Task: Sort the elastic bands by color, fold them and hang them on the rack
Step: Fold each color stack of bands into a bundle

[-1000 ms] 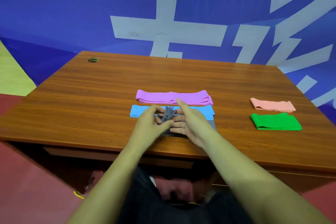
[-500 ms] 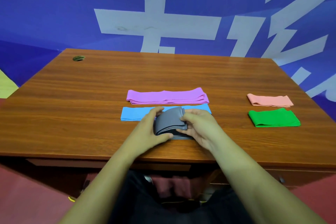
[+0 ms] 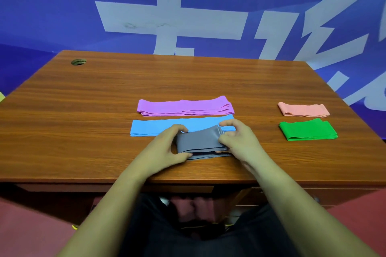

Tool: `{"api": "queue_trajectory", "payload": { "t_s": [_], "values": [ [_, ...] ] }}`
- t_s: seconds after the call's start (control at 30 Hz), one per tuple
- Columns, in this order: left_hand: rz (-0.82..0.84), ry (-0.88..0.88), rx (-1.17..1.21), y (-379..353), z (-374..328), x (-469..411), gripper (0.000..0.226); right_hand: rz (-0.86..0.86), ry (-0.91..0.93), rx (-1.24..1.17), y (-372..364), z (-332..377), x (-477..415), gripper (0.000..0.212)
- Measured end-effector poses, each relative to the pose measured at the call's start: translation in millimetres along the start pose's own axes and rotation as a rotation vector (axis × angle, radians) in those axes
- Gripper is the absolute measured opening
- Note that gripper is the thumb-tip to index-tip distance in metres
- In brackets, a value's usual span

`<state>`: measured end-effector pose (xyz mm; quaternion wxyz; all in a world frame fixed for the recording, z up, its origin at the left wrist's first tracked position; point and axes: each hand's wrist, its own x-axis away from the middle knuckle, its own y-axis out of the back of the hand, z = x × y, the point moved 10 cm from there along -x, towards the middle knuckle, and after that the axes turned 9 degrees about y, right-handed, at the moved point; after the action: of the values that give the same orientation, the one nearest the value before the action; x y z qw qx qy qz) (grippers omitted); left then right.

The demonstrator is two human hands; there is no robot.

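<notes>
A folded grey band (image 3: 199, 141) lies near the desk's front edge, between my two hands. My left hand (image 3: 165, 148) grips its left folded end, thumb below and fingers above. My right hand (image 3: 238, 140) pinches the layered right end. Just behind it a long blue band (image 3: 158, 127) lies flat, partly hidden by my hands. A long purple band (image 3: 186, 107) lies folded behind the blue one. At the right, a short folded pink band (image 3: 302, 109) sits behind a short folded green band (image 3: 307, 130). No rack is in view.
The wooden desk (image 3: 83, 110) has a round cable hole (image 3: 78, 62) at its back left corner. A blue wall banner with white shapes (image 3: 188, 16) stands right behind the desk. My legs show under the front edge.
The grey band has gone from a bunched wad between my hands to a flatter, wider fold. My hands have moved apart to its two ends.
</notes>
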<state>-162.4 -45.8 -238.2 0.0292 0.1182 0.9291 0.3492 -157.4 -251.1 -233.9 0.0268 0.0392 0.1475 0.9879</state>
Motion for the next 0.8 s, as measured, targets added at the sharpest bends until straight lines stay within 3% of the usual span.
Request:
{"api": "queue_trajectory", "payload": {
  "t_s": [0.2, 0.37, 0.6, 0.8],
  "values": [
    [0.032, -0.107, -0.144, 9, 3, 2, 0.048, 0.104, 0.151, 0.183, -16, 14, 6, 0.039],
    [0.026, -0.078, -0.109, 4, 14, 8, 0.056, 0.093, 0.307, 0.423, -16, 25, 6, 0.039],
    [-0.070, -0.106, -0.092, 8, 8, 13, 0.042, 0.041, 0.373, 0.545, -8, 24, 9, 0.037],
    [-0.050, -0.128, -0.148, 3, 9, 13, 0.044, 0.023, 0.390, 0.577, -9, 16, 10, 0.037]
  ]
}}
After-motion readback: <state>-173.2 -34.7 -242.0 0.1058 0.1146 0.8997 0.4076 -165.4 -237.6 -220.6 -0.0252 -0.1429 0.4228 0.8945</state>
